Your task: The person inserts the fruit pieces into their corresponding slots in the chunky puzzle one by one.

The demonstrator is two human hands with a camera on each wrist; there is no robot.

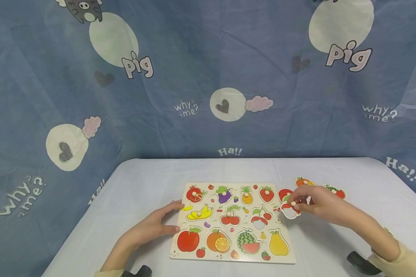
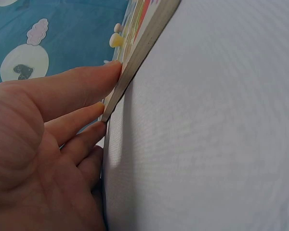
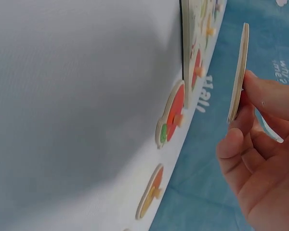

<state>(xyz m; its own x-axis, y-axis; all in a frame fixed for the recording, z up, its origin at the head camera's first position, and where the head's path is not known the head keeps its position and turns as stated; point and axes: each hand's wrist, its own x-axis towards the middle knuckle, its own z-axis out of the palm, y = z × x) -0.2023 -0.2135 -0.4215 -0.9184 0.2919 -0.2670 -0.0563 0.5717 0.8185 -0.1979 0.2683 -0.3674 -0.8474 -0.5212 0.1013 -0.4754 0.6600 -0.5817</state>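
Straight-fingered left hand [image 1: 154,225] touches a cream wooden fruit-puzzle board [image 1: 244,220]; right hand [image 1: 317,200] pinches a flat red-and-white piece [image 1: 290,212]; top row [image 1: 224,194] seems filled, bottom row [image 1: 188,241] unfilled.

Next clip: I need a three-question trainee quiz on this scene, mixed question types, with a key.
1. Fill in: in the head view, the left hand touches the board's ___ edge.
2. True or false: the piece in the right hand is raised off the table.
3. Which large fruit picture is at the board's bottom right in the head view? (a) grapes (b) pear (c) pineapple

Key: 1. left; 2. true; 3. b.
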